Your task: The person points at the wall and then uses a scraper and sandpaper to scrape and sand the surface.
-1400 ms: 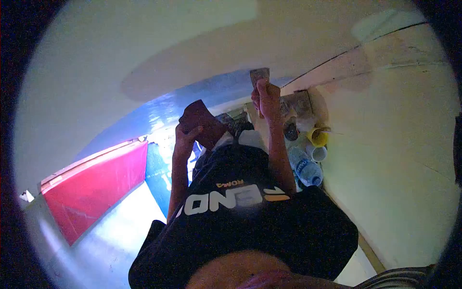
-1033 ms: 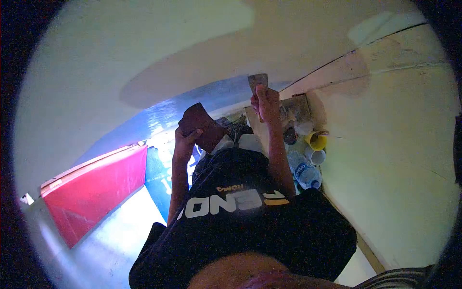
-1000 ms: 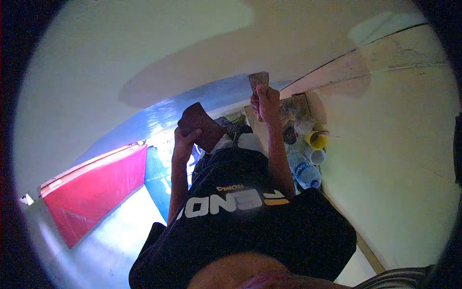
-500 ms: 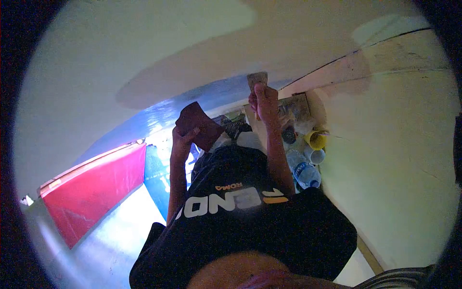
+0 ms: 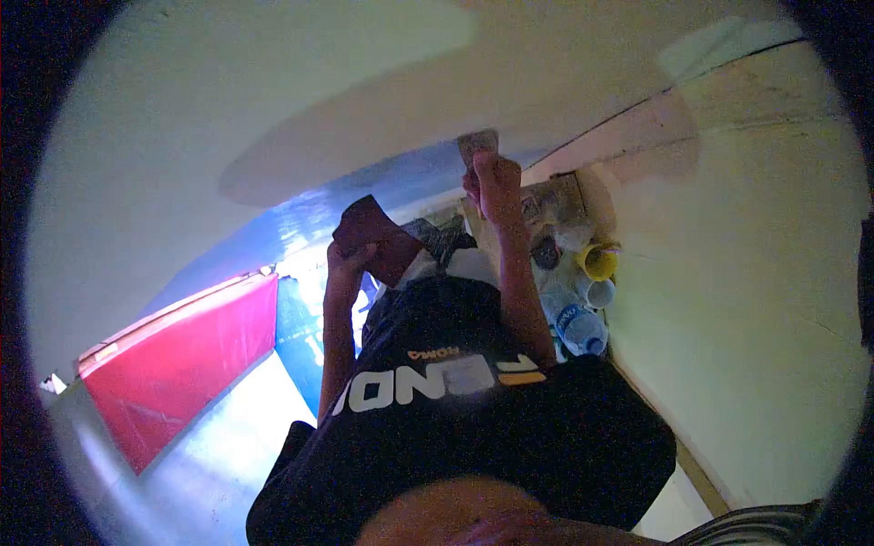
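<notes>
My left hand [image 5: 346,264] is closed on a dark red-brown sheet of sandpaper [image 5: 375,238], thumb across its lower part and one corner curling up. Higher and to the right, my right hand [image 5: 498,188] grips a putty knife [image 5: 478,143] in a fist. The knife's wide, flat, grey-brown blade points up at the pale wall [image 5: 364,109], overlapping its glossy bluish lower band. Most of the handle is hidden inside my fingers.
Right of my right forearm stand a yellow cup [image 5: 597,261], a white cup [image 5: 598,293] and a clear plastic bottle [image 5: 580,329]. Another wall [image 5: 728,273] rises close on the right, meeting the first at a dark corner line. A red panel [image 5: 191,355] hangs at left.
My right hand and the putty knife have shifted slightly left and up along the wall. My left hand and the sandpaper have stayed nearly in place.
</notes>
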### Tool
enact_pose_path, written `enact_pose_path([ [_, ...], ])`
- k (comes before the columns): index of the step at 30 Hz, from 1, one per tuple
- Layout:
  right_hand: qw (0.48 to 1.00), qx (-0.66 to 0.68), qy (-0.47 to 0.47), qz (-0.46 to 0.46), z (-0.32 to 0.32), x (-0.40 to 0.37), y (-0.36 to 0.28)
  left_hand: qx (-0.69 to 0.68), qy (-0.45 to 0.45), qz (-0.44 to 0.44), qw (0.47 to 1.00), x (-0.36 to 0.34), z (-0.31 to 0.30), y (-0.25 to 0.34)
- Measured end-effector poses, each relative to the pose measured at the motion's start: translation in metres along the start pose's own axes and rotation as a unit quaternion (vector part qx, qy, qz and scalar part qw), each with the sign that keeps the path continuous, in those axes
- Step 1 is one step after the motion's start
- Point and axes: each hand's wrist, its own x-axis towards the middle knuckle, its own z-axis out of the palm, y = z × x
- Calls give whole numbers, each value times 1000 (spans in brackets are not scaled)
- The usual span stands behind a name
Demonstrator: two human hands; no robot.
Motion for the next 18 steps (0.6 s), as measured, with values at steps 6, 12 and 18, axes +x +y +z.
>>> enact_pose_path([
  [6, 992, 100, 14, 71, 9, 1, -9, -37, -2, 11, 999, -1, -4, -2],
  [12, 993, 95, 24, 69, 6, -3, -12, -40, -19, -10, 999, -3, 5, 1],
  [18, 995, 61, 17, 78, 7, 2, -11, 16, 5, -1, 1000, -5, -1, -9],
])
